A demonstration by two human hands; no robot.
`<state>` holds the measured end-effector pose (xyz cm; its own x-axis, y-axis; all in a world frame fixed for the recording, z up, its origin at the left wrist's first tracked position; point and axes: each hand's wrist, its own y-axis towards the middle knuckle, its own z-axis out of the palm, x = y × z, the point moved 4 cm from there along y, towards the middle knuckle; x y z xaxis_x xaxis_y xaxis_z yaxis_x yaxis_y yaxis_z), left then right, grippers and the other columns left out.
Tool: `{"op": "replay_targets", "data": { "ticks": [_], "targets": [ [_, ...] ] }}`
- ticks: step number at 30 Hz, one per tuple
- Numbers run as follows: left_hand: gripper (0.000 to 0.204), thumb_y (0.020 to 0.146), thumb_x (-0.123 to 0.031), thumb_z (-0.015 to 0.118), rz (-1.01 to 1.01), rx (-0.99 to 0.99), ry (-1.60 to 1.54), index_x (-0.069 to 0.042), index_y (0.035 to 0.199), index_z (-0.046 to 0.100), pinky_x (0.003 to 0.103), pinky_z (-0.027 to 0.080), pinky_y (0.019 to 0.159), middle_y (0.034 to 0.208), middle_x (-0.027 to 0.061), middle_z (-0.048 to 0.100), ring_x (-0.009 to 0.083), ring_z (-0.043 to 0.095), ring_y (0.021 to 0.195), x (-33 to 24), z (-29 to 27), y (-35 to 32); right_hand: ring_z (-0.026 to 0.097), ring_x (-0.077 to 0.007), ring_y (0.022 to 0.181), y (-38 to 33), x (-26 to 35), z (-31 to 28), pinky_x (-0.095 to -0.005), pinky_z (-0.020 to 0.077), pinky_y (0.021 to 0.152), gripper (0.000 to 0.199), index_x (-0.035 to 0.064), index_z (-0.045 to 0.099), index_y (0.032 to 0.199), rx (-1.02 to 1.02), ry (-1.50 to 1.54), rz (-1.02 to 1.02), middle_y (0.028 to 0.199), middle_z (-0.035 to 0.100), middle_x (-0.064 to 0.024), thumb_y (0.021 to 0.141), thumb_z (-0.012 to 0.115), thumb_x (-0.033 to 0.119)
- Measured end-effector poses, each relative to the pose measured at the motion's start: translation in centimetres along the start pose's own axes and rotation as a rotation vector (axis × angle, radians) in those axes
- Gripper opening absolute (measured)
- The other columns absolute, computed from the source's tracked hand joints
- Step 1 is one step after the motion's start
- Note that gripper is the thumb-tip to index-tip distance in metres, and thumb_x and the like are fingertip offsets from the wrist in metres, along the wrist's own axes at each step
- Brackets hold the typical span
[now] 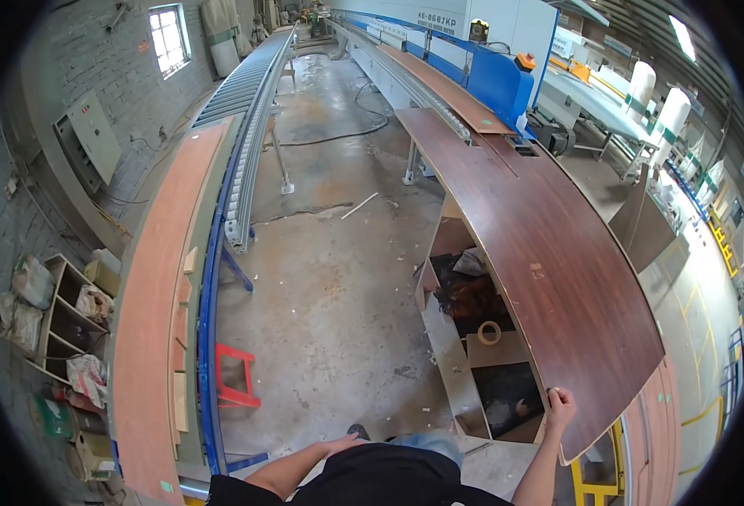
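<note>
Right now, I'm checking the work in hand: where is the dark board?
In the head view, the dark board lies on the right, above the open shelves, its near left edge at the right hand.

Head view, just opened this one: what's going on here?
A person stands between two lines of equipment. Their right hand is at the left edge of a dark brown panel, near its closest end, fingers curled; whether it grips is unclear. Their left hand is beside the body, holding nothing visible. Across on the left, a lighter reddish board lies before a roller conveyor.
</note>
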<state>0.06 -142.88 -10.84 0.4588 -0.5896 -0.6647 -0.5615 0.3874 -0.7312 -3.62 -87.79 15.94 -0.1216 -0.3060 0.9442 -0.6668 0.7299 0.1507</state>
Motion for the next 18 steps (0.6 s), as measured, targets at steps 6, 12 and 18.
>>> {"op": "replay_targets", "data": {
  "ticks": [6, 12, 18],
  "targets": [
    [0.06, 0.09, -0.048, 0.046, -0.295, 0.562, -0.106, -0.008, 0.134, 0.044, 0.033, 0.032, 0.102, 0.135, 0.0086, 0.047, 0.0195, 0.045, 0.12, -3.7, -2.9, -3.1, 0.056, -0.0101, 0.064, -0.7, -1.0, -0.6, -0.0234, 0.0462, 0.062, 0.011, -0.0005, 0.065, 0.083, -0.12, 0.034, 0.145, 0.074, 0.063, -0.0042, 0.077, 0.066, 0.008],
    [0.05, 0.089, -0.048, 0.047, -0.009, 0.25, -0.162, -0.014, 0.124, 0.056, 0.034, 0.037, 0.098, 0.121, 0.0048, 0.058, 0.0187, 0.051, 0.112, 0.9, -3.3, -3.1, 0.054, -0.008, 0.059, -0.4, 0.4, -0.2, -0.0228, 0.0439, 0.056, 0.013, -0.0009, 0.065, 0.083, -0.186, -0.025, 0.135, 0.068, 0.061, -0.0028, 0.077, 0.067, 0.011],
    [0.052, 0.089, -0.048, 0.047, -0.41, 0.359, -0.169, -0.014, 0.129, 0.05, 0.039, 0.039, 0.094, 0.127, 0.0019, 0.054, 0.0184, 0.051, 0.112, -0.6, -5.0, -6.4, 0.052, -0.0077, 0.055, 0.2, -0.7, -0.3, -0.0224, 0.0417, 0.051, 0.013, -0.0009, 0.064, 0.083, -0.206, 0.068, 0.151, 0.065, 0.059, -0.0023, 0.078, 0.066, 0.011]
  ]
}}
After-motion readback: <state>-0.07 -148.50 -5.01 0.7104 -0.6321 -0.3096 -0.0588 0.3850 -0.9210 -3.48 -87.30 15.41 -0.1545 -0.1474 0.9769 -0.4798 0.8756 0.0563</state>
